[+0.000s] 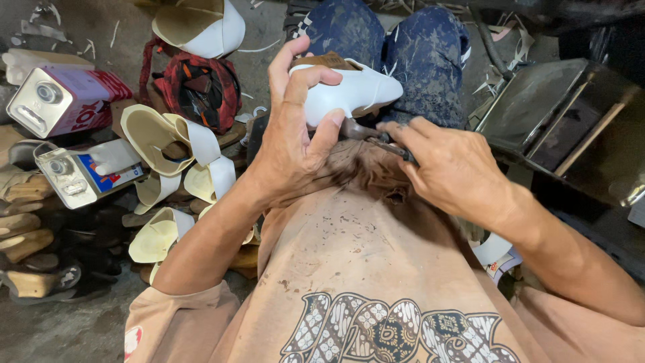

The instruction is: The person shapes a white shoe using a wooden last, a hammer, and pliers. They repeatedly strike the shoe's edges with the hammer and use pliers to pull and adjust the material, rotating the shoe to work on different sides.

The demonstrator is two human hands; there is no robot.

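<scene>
My left hand [292, 138] grips a white shoe upper [356, 91] stretched on a wooden last, held over my lap with the toe pointing right. My thumb presses its lower edge. My right hand [450, 165] is closed on a dark metal tool [368, 133], whose tip meets the underside of the shoe just below my left thumb. The tool's handle is hidden inside my right fist. My knees in dark blue speckled trousers [410, 47] lie behind the shoe.
A heap of cream and white shoe uppers [178, 144] lies on the floor at left, with two metal cans [64, 101] and wooden lasts [23, 235] beyond. A red checked cloth bag [201, 87] sits near them. A dark metal tray [537, 111] stands at right.
</scene>
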